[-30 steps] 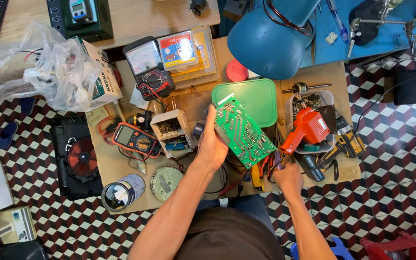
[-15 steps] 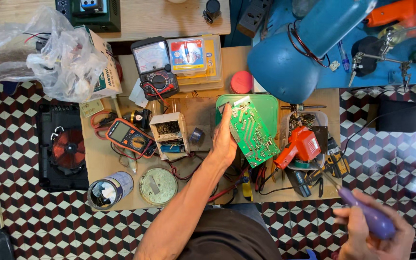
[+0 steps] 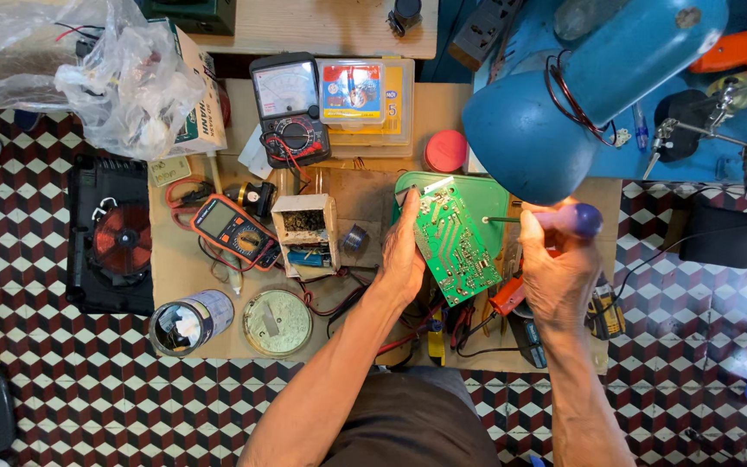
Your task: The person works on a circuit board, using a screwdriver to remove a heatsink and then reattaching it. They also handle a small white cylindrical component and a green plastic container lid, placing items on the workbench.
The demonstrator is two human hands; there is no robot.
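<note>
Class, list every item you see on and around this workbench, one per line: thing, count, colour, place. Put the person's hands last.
circuit board: 1, green, bench centre, tilted
screwdriver: 1, purple handle, tip toward the board
tray: 1, green, under the board
digital multimeter: 1, orange, bench left
analogue meter: 1, black, bench rear
lamp: 1, blue, above right
red cap: 1, rear centre
tin can: 1, front left
plastic bag: 1, clear, rear left
left hand: holds the board
right hand: grips the screwdriver
</note>
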